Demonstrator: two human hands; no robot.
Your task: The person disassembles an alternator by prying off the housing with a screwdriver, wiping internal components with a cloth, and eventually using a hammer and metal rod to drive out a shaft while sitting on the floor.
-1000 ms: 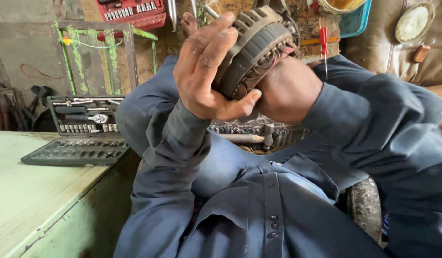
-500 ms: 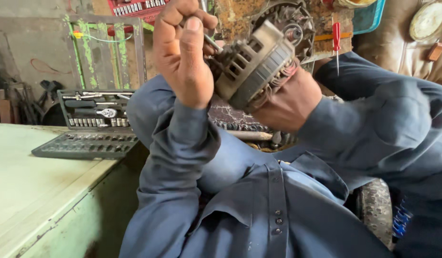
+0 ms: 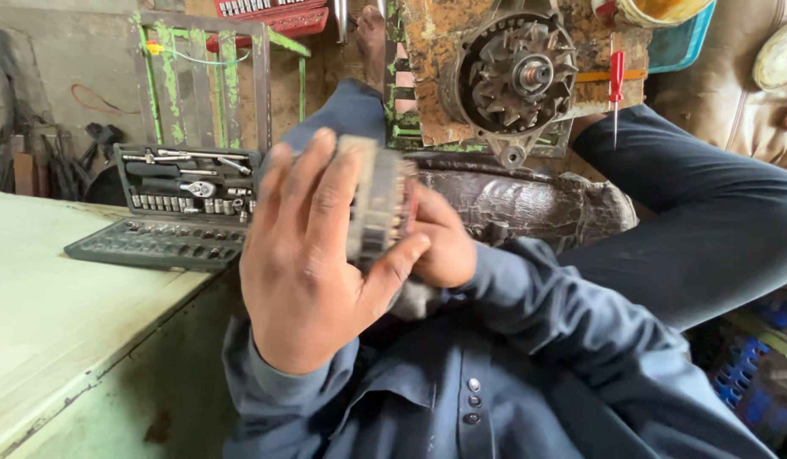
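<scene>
My left hand [image 3: 308, 263] and my right hand [image 3: 440, 246] both clasp a grey, ribbed metal housing part [image 3: 372, 204] close to my chest; the image of it is blurred. The left hand's back faces the camera, with fingers and thumb wrapped round the part. My right hand grips it from the right side, mostly hidden behind it. Further off, a dark alternator half with a finned rotor and centre shaft [image 3: 517, 76] lies on a rusty metal block [image 3: 436, 59].
An open socket tool case [image 3: 168, 208] sits on a pale green table [image 3: 62, 314] at left. A red-handled screwdriver [image 3: 615, 89] lies by the rusty block. A green metal frame [image 3: 198, 81] stands behind. My legs in dark blue trousers [image 3: 708, 204] stretch right.
Both hands have come down from high in front of the camera toward my chest with the housing part. The alternator half on the rusty block is now uncovered.
</scene>
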